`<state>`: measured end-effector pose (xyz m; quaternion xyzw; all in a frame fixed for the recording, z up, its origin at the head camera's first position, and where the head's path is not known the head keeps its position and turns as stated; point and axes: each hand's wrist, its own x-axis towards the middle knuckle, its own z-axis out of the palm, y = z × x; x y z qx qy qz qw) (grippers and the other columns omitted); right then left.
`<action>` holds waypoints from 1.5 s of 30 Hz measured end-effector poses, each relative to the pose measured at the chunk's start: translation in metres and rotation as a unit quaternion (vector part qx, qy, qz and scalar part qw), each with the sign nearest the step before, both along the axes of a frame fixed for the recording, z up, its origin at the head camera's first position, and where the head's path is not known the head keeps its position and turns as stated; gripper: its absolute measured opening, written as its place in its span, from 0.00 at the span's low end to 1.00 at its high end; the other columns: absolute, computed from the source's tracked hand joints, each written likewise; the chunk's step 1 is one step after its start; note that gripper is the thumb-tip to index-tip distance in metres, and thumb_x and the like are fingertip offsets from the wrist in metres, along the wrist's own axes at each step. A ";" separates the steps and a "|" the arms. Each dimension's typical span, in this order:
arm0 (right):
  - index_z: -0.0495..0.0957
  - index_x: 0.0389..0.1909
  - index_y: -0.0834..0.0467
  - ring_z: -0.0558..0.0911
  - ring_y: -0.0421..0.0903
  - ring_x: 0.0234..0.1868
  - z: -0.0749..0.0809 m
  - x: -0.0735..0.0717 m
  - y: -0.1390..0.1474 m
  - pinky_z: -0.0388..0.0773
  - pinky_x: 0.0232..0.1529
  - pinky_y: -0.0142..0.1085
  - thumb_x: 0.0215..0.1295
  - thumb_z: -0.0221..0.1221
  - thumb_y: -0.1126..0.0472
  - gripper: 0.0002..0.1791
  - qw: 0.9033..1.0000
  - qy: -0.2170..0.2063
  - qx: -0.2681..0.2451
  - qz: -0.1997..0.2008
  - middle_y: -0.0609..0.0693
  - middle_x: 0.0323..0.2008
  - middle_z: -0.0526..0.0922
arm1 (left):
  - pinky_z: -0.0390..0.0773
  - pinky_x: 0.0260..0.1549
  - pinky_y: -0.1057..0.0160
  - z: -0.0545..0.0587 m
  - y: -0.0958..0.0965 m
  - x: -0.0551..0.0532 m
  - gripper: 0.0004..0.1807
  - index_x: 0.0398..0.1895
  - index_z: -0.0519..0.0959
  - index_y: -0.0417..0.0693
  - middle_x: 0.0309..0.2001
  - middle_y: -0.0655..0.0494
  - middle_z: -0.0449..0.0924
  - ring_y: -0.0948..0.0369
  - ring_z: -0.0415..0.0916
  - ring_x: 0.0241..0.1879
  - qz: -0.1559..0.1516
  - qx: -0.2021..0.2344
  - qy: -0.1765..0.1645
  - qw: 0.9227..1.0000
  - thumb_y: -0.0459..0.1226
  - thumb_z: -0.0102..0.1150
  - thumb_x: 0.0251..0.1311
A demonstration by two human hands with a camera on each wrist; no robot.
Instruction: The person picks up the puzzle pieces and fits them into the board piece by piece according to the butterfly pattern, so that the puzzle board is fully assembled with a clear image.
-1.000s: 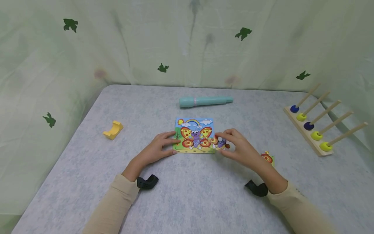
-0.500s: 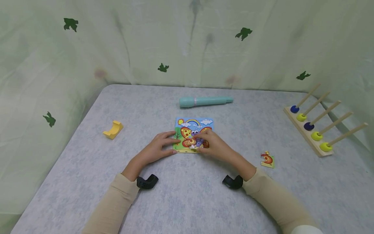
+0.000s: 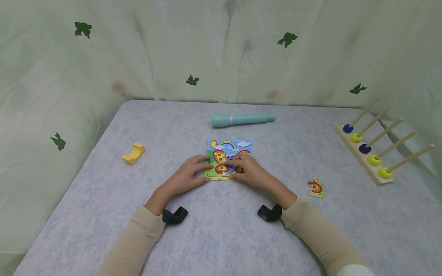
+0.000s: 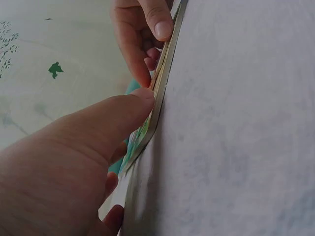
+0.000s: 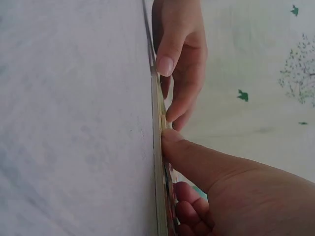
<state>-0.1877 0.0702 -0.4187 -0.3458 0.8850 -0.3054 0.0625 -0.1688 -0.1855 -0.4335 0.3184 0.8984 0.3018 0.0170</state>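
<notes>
The butterfly puzzle board lies flat on the grey table, near its centre. The left hand rests at the board's left edge, fingers nearly straight on the left border and thumb set against the near edge; its grip is apart and clamps nothing. The right hand lies over the board's lower right part, fingers bent down onto a puzzle piece in the picture area, thumb at the near edge; whether that grip is clamped on the piece cannot be told. A loose puzzle piece lies on the table well to the right. A teal cylinder lies beyond the board, a yellow block at left, and a peg rack at far right.
</notes>
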 end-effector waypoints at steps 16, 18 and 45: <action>0.73 0.56 0.49 0.66 0.43 0.39 0.002 -0.005 0.002 0.64 0.37 0.37 0.54 0.63 0.53 0.26 0.999 -0.034 0.024 0.019 0.50 0.44 0.69 | 0.49 0.57 0.43 -0.001 0.004 0.002 0.19 0.56 0.74 0.61 0.63 0.49 0.59 0.49 0.50 0.63 -0.022 -0.039 0.005 0.999 0.45 0.53 0.61; 0.71 0.58 0.49 0.66 0.43 0.43 0.004 -0.004 0.003 0.65 0.40 0.37 0.54 0.63 0.52 0.28 0.998 -0.048 0.025 0.022 0.50 0.45 0.68 | 0.48 0.57 0.43 0.000 0.004 0.003 0.19 0.56 0.74 0.61 0.63 0.49 0.58 0.49 0.50 0.63 -0.019 -0.041 0.001 0.999 0.45 0.53 0.61; 0.59 0.64 0.57 0.63 0.54 0.56 0.047 0.073 0.144 0.65 0.47 0.57 0.43 0.70 0.60 0.46 0.985 0.049 -0.081 -0.142 0.56 0.58 0.64 | 0.47 0.58 0.46 0.001 0.004 0.004 0.19 0.57 0.73 0.61 0.64 0.51 0.58 0.51 0.48 0.64 -0.016 -0.040 -0.012 0.999 0.45 0.52 0.61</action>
